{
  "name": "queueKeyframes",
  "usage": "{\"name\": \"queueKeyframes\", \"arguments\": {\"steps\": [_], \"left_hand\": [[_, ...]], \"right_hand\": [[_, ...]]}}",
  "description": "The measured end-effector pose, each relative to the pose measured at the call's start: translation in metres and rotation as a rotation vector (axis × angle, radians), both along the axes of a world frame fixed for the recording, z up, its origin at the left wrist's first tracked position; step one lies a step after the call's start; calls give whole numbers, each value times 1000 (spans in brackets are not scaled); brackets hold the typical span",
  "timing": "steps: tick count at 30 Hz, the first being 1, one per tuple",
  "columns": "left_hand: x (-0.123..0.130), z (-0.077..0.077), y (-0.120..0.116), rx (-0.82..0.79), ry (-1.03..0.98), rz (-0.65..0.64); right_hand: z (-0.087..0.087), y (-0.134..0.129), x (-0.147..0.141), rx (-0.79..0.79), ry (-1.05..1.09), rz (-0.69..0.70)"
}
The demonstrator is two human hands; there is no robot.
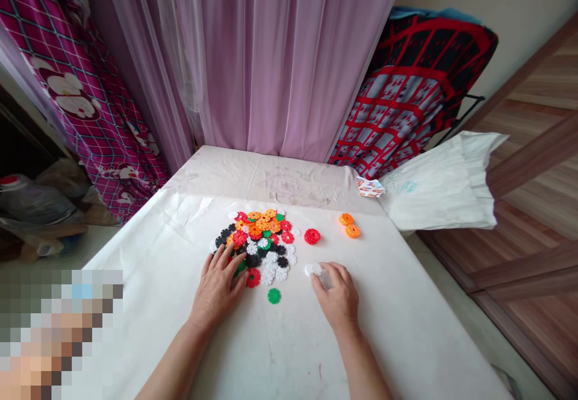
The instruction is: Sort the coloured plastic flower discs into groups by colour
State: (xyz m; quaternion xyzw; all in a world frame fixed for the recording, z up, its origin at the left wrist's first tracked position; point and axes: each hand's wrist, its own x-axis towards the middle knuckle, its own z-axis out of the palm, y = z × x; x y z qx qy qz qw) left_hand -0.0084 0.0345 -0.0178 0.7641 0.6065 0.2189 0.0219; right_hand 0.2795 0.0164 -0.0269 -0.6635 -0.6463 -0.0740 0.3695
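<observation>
On the white-covered table (pixel 271 352) lies a loose pile of notched, flower-shaped plastic discs (pixel 264 225) in orange, red, black, green and white. My left hand (pixel 220 282) rests at the pile's left front edge, fingers spread over black and green discs. Between the thumb and fingers of my right hand (pixel 338 291) are white discs (pixel 313 269), apparently stacked, held at the table surface to the right of the pile. A single green disc (pixel 274 296) lies in front of the pile. Beyond my right hand sit a red disc stack (pixel 312 236) and two orange stacks (pixel 346 219).
A small patterned paper box (pixel 370 187) stands at the table's far right corner, beside a white bag (pixel 445 183) hanging over the edge. Purple curtains (pixel 280 56) hang behind the table. A red-and-black cloth (pixel 406 93) drapes at the right. A pixelated patch covers the lower left.
</observation>
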Motion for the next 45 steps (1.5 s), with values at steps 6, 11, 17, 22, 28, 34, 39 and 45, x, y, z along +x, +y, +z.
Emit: {"name": "queueKeyframes", "arguments": {"steps": [6, 11, 17, 22, 28, 34, 39, 45], "left_hand": [[-2, -1, 1, -14, -15, 7], [-1, 0, 1, -14, -16, 7], [0, 3, 1, -23, -15, 5], [0, 3, 1, -25, -33, 2], [0, 3, 1, -44, -2, -1], [2, 5, 1, -38, -16, -5], [3, 6, 1, -42, -11, -1], [3, 5, 1, -36, -51, -1]], "right_hand": [[-3, 1, -2, -50, -3, 28], [-2, 1, -4, -100, -14, 8], [4, -2, -6, -67, -33, 17], [23, -7, -40, -49, -96, 81], [31, -6, -69, -195, -165, 95], [24, -7, -68, -199, -165, 68], [26, -6, -67, -201, -189, 37], [31, 9, -76, -221, -202, 33]]}}
